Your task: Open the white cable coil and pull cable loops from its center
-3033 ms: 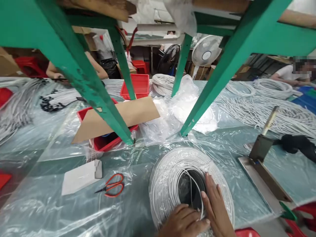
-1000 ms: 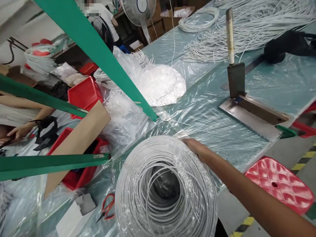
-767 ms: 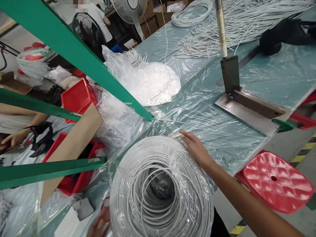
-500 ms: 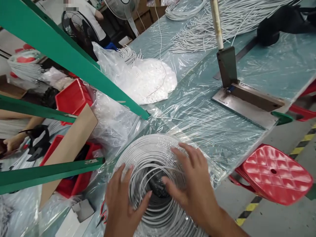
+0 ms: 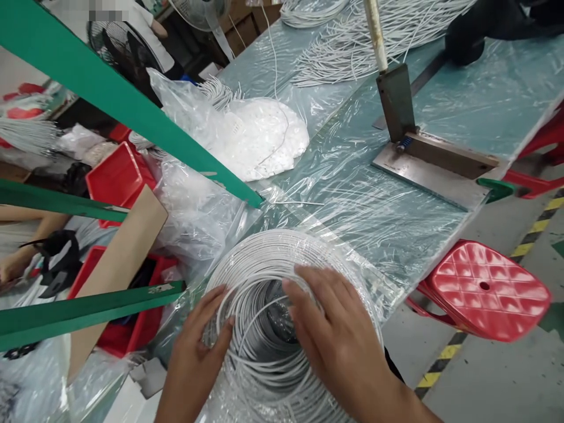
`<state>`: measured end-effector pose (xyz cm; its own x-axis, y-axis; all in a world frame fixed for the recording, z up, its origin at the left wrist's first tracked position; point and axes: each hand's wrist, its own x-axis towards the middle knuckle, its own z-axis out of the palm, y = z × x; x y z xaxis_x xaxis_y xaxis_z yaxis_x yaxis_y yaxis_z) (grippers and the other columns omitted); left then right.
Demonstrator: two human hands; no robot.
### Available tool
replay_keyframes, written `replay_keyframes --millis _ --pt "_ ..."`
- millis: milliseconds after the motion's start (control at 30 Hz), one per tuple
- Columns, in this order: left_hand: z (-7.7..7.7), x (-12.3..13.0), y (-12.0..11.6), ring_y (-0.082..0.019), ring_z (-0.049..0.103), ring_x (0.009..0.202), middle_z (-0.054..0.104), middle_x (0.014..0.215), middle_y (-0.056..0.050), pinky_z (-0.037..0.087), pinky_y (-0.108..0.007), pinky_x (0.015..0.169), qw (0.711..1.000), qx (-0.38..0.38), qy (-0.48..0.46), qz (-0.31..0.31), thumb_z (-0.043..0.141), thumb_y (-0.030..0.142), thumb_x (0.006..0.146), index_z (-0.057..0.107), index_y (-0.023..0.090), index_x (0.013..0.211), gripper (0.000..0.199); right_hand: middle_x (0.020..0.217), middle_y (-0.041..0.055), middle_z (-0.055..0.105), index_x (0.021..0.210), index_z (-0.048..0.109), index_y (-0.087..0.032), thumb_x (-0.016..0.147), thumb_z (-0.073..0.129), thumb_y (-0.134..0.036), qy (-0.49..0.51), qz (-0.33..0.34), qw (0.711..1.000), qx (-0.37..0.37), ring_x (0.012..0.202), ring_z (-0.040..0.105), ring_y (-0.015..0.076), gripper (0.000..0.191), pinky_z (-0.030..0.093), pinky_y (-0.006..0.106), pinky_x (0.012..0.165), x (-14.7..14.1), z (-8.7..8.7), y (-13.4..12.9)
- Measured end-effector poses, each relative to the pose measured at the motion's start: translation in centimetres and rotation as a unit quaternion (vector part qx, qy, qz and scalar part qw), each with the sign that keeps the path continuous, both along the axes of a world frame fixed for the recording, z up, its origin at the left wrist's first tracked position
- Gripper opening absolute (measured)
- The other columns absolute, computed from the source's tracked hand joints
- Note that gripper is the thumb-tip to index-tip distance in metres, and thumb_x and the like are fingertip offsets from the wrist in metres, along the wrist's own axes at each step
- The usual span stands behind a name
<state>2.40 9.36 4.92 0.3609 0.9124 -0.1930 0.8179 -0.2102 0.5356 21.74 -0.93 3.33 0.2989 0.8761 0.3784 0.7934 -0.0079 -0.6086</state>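
A large coil of thin white cable (image 5: pixel 259 252) lies on the plastic-covered table below me, its loops wound round a dark hollow. My left hand (image 5: pixel 194 346) is open at the coil's left side; its fingertips and thumb touch the loops, with a gap between them. Over the right part of the coil rests my right hand (image 5: pixel 339 329), open, fingers stretched toward the inner rim; its thumb is hidden. Clear plastic wrap seems to cover parts of the coil. A small white box (image 5: pixel 127 399) sits left of my left hand.
Green metal bars (image 5: pixel 176 138) cross the left side. A lever cutter (image 5: pixel 432 170) and bundles of cut white cable (image 5: pixel 352 53) occupy the table (image 5: pixel 352 176). Red bins (image 5: pixel 114 176), a white bag (image 5: pixel 259 138) and a red stool (image 5: pixel 489 288) surround it. Co-workers are at left.
My left hand has shifted left and down, its thumb moving back from the coil's middle. The right hand's fingers have come closer together and lower onto the loops. The view has shifted slightly.
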Motion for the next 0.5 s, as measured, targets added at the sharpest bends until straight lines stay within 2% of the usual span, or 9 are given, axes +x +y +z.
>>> replay_keyframes --millis 67,100,133,167,233,267,300,400,500 --pt "-0.3 0.2 -0.2 -0.028 0.051 0.116 0.053 0.129 -0.003 0.041 -0.014 0.033 1.000 0.006 -0.009 0.002 0.057 0.044 0.079 0.060 0.030 0.114 0.038 0.092 0.0080 0.067 0.096 0.063 -0.012 0.082 0.048 -0.008 0.054 0.065 0.996 0.032 0.081 0.061 0.0185 0.021 0.053 0.032 0.070 -1.7 0.4 -0.4" --pt "-0.5 0.2 -0.2 -0.028 0.051 0.116 0.053 0.129 -0.003 0.040 -0.014 0.033 1.000 0.010 -0.013 -0.002 0.056 0.043 0.079 0.060 0.030 0.113 0.037 0.084 0.0073 0.067 0.091 0.064 -0.011 0.081 0.047 -0.005 0.073 0.107 0.992 -0.009 0.072 0.061 0.0180 0.021 0.054 0.030 0.063 -2.6 0.5 -0.3" --pt "-0.6 0.3 -0.2 -0.027 0.051 0.117 0.053 0.128 -0.003 0.040 -0.014 0.034 1.000 0.013 -0.015 -0.005 0.056 0.042 0.080 0.061 0.030 0.113 0.036 0.081 0.0081 0.066 0.090 0.065 -0.010 0.079 0.046 -0.003 0.084 0.146 0.981 -0.093 0.070 0.062 0.0191 0.023 0.054 0.031 0.061 -3.6 0.5 -0.1" --pt "-0.7 0.4 -0.2 -0.027 0.050 0.118 0.054 0.127 -0.003 0.041 -0.014 0.036 1.000 0.017 -0.016 -0.008 0.055 0.041 0.080 0.061 0.030 0.113 0.035 0.083 0.0101 0.067 0.093 0.066 -0.008 0.078 0.044 -0.001 0.086 0.179 0.958 -0.205 0.073 0.063 0.0214 0.027 0.055 0.032 0.063 -4.5 0.4 0.2" --pt "-1.0 0.4 -0.1 -0.026 0.049 0.119 0.055 0.126 -0.003 0.045 -0.016 0.041 1.000 0.024 -0.011 -0.009 0.054 0.040 0.081 0.061 0.030 0.112 0.033 0.094 0.0170 0.066 0.100 0.065 -0.004 0.077 0.038 0.004 0.083 0.212 0.879 -0.418 0.086 0.064 0.0270 0.036 0.055 0.037 0.071 -6.0 0.1 1.4" --pt "-1.2 0.4 -0.1 -0.025 0.049 0.118 0.055 0.126 -0.003 0.047 -0.018 0.045 1.000 0.029 -0.009 -0.009 0.054 0.039 0.082 0.061 0.030 0.113 0.033 0.101 0.0217 0.064 0.104 0.063 0.000 0.075 0.038 0.006 0.105 0.210 0.845 -0.480 0.094 0.062 0.0306 0.039 0.053 0.040 0.076 -6.6 -0.1 2.0" --pt "-1.4 0.3 -0.1 -0.025 0.050 0.117 0.055 0.125 -0.003 0.050 -0.021 0.051 0.999 0.038 -0.009 -0.011 0.053 0.039 0.082 0.061 0.029 0.112 0.032 0.106 0.0265 0.061 0.108 0.061 0.004 0.073 0.039 0.008 0.148 0.200 0.823 -0.511 0.100 0.059 0.0345 0.041 0.050 0.044 0.081 -7.0 -0.5 2.6" --pt "-2.0 0.1 -0.1 -0.023 0.052 0.113 0.058 0.121 -0.003 0.053 -0.034 0.077 0.996 0.078 -0.025 -0.038 0.054 0.036 0.083 0.061 0.028 0.111 0.030 0.114 0.0340 0.055 0.117 0.052 0.009 0.064 0.048 0.010 0.331 0.137 0.798 -0.484 0.110 0.053 0.0399 0.053 0.039 0.051 0.093 -7.9 -2.0 4.1" --pt "-2.6 -0.3 -0.2 -0.023 0.052 0.112 0.059 0.119 -0.004 0.044 -0.042 0.095 0.991 0.107 -0.047 -0.061 0.053 0.033 0.084 0.061 0.026 0.110 0.028 0.112 0.0209 0.062 0.107 0.062 -0.005 0.072 0.044 0.002 0.479 0.070 0.757 -0.438 0.109 0.057 0.0283 0.039 0.040 0.041 0.097 -8.6 -3.7 5.1"
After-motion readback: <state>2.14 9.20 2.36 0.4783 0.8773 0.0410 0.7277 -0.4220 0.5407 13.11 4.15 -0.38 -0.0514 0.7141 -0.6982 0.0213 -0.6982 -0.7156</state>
